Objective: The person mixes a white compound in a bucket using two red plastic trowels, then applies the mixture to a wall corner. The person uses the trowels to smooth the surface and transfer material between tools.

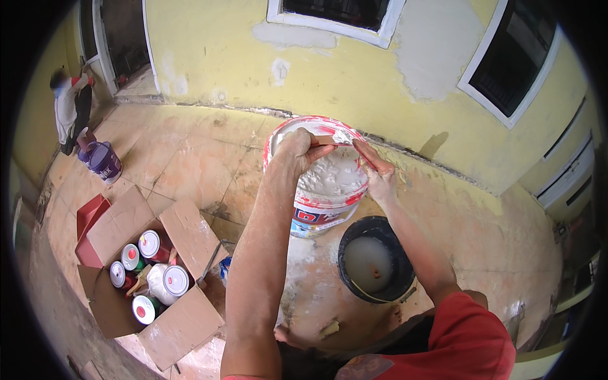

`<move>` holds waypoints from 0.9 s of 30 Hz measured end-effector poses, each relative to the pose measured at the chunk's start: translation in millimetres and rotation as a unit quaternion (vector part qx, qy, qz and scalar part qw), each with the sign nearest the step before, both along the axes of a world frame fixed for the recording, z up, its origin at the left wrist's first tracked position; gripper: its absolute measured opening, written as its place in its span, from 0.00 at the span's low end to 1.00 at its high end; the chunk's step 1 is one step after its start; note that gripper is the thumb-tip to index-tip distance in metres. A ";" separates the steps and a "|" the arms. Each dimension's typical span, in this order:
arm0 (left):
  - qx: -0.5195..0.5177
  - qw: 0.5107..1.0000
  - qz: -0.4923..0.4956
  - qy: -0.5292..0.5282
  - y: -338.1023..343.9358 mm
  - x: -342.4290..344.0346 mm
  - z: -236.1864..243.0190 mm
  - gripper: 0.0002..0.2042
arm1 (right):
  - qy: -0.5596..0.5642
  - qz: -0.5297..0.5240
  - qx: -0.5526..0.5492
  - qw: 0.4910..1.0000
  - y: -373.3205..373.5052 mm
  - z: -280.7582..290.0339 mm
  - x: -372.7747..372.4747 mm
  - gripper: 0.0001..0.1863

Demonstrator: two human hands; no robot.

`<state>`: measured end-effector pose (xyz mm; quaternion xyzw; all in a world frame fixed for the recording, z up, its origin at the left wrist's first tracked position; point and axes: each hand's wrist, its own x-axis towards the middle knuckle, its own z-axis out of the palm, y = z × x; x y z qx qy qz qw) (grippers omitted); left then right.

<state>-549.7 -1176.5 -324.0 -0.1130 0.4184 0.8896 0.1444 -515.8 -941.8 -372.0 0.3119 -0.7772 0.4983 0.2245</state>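
A worn, paint-stained tile floor [190, 158] meets a patched yellow wall [354, 76] with white-framed windows. The person's left hand [296, 149] is closed around a wooden-handled putty knife [334, 138], its blade at the rim of a large white and red plastic bucket [320, 190] standing on the floor by the wall, holding thick, lumpy white paste. The right hand [378, 171] rests on the rim, fingers curled over the edge, steadying it. The step appears to be scooping paste; lifting a loaded blade calls for a firm bucket. Beside it sits a black pail [373, 259] of cloudy water; an open cardboard box [152, 272] of paint tins lies to the left.
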 end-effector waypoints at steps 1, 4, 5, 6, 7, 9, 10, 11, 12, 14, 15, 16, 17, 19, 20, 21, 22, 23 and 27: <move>-0.003 1.000 0.003 0.003 0.9 0.3 -0.4 0.15 | 0.007 -0.001 0.009 1.000 2.3 -2.2 1.1 0.24; -0.016 1.000 0.005 0.006 -0.2 4.5 -1.0 0.15 | 0.029 -0.010 0.030 0.999 4.4 -6.3 5.5 0.24; -0.022 1.000 0.005 0.006 -0.9 6.2 0.2 0.15 | 0.038 -0.017 0.032 0.999 3.4 -6.3 8.2 0.24; -0.030 0.999 0.005 0.013 -0.2 7.0 2.3 0.15 | 0.047 -0.024 0.035 0.998 2.8 -6.0 10.5 0.24; -0.036 0.999 0.007 0.020 0.8 8.4 3.5 0.15 | 0.042 -0.027 0.032 0.998 3.5 -5.8 12.7 0.24; -0.042 0.999 0.012 0.024 2.0 10.5 6.2 0.16 | 0.030 -0.032 0.028 0.999 5.3 -5.6 16.2 0.24; -0.044 0.999 0.016 0.022 0.9 11.1 7.6 0.16 | 0.035 -0.025 0.025 0.999 4.6 -6.2 17.3 0.24; -0.045 0.999 0.020 0.020 -0.3 11.8 9.1 0.16 | 0.040 -0.019 0.022 0.999 3.8 -7.0 18.2 0.23; -0.042 0.999 0.018 0.023 -2.3 10.0 7.3 0.16 | 0.045 -0.013 0.019 0.999 3.3 -7.6 19.3 0.23; -0.038 0.999 0.014 0.027 -8.5 6.4 2.5 0.16 | 0.017 -0.013 0.008 1.000 0.2 -9.9 23.9 0.23; -0.039 0.999 0.017 0.034 -10.3 5.7 -0.6 0.16 | 0.002 -0.012 0.003 1.000 -1.8 -10.7 25.2 0.22; -0.037 0.998 0.016 0.043 -8.9 6.2 -1.6 0.16 | 0.006 -0.021 0.001 1.000 0.6 -10.9 24.2 0.23; -0.036 0.998 0.016 0.052 -8.2 7.0 -0.7 0.16 | 0.010 -0.030 -0.001 0.999 4.9 -12.6 22.1 0.23; -0.007 0.999 0.024 0.035 -11.8 -0.4 -4.9 0.15 | -0.034 -0.061 -0.017 0.997 17.3 -16.8 18.2 0.22; 0.007 0.999 0.028 0.026 -15.0 -1.8 -5.1 0.14 | -0.083 -0.082 -0.030 0.993 26.5 -17.5 17.4 0.21; -0.002 0.999 0.039 0.023 -18.0 -2.6 -5.8 0.14 | -0.114 -0.077 -0.080 0.987 30.5 -18.7 12.4 0.19; -0.005 0.999 0.044 0.023 -14.9 -3.7 -2.8 0.14 | -0.139 -0.077 -0.129 0.979 39.2 -15.8 8.5 0.18; -0.013 0.998 0.052 0.021 -14.8 -2.8 -1.3 0.13 | -0.148 -0.047 -0.217 0.964 40.8 -9.5 -3.2 0.15; -0.040 0.998 0.021 0.031 -25.1 5.2 -3.8 0.13 | -0.358 0.097 -0.422 0.827 18.7 51.4 -26.1 0.08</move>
